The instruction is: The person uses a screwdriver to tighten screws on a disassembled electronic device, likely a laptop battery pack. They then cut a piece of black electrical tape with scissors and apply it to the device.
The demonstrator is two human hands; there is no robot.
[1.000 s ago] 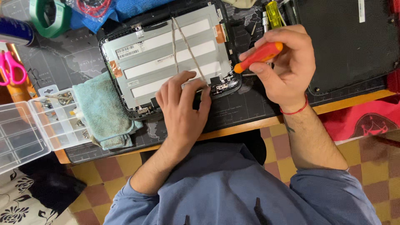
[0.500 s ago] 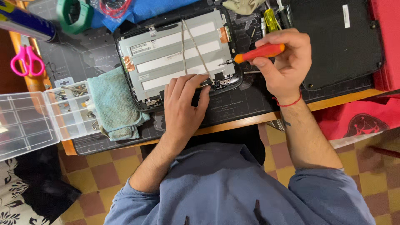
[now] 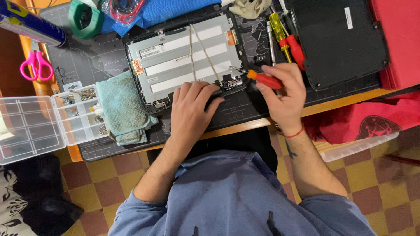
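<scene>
An opened laptop screen assembly [image 3: 175,61], a silver panel back in a black frame, lies on a dark mat [image 3: 100,57]. My left hand [image 3: 190,109] rests flat on its near edge, fingers spread beside the hinge bracket [image 3: 232,83]. My right hand [image 3: 282,91] grips a screwdriver [image 3: 262,78] with an orange-red handle. Its tip points left at the hinge bracket at the panel's lower right corner. Two thin cables [image 3: 199,48] run across the panel.
A folded teal cloth [image 3: 122,109] and a clear compartment box [image 3: 35,126] with screws sit at left. Pink scissors [image 3: 35,65], a green tape roll [image 3: 85,19], a spray can [image 3: 30,26], spare screwdrivers [image 3: 284,37], a black cover [image 3: 341,39] and a red case [image 3: 400,39] surround the work.
My right hand has lowered and turned the screwdriver so its tip now meets the hinge bracket. My left hand stays on the panel's near edge. The view has shifted slightly.
</scene>
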